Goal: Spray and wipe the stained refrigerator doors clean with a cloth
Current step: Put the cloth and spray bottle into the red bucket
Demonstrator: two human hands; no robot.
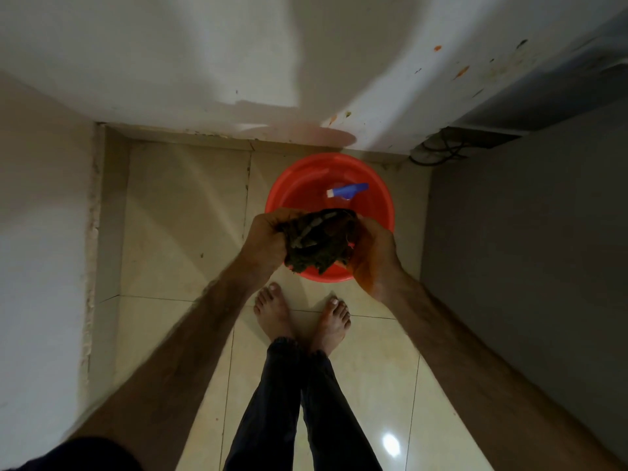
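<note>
I look straight down in a dim corner. Both hands hold a dark, bunched cloth (317, 241) above a red plastic basin (299, 185) on the floor. My left hand (266, 237) grips the cloth's left side and my right hand (372, 248) grips its right side. Inside the basin lies a spray bottle (348, 191) with a blue head and white nozzle. The white refrigerator door (390, 79) rises ahead, with orange and dark stains (460, 72) toward its right side.
My bare feet (302, 314) stand on beige floor tiles (176, 212) just behind the basin. A pale wall (37, 232) closes the left side, a grey wall (530, 249) the right. Cables (436, 151) lie at the refrigerator's lower right corner.
</note>
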